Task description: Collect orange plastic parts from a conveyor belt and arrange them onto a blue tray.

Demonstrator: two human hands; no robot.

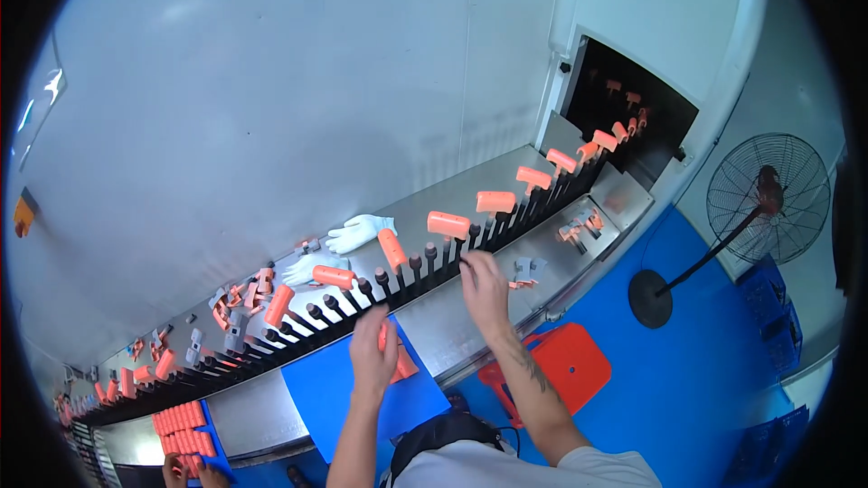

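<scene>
My left hand (pixel 369 357) is closed around an orange plastic part, a bit of which shows beside the fingers, above a blue sheet (pixel 316 398). Other orange pieces (pixel 403 363) lie on that sheet just right of the hand. Farther right, my right hand (pixel 485 287) has its fingers drawn together at a black post (pixel 464 264) in the long row of posts. What those fingers grip, if anything, is hidden. Short orange cylinders sit on many posts, among them one cylinder (pixel 448 224) behind my right hand and another (pixel 334 276) beyond my left.
White gloves (pixel 360 233) and loose orange and grey pieces (pixel 237 307) lie behind the posts. The row enters a dark opening (pixel 624 108). Right stand a red stool (pixel 571 363) and a fan (pixel 767 190). At lower left, another person's hands (pixel 190 474) touch stacked orange parts (pixel 185 432).
</scene>
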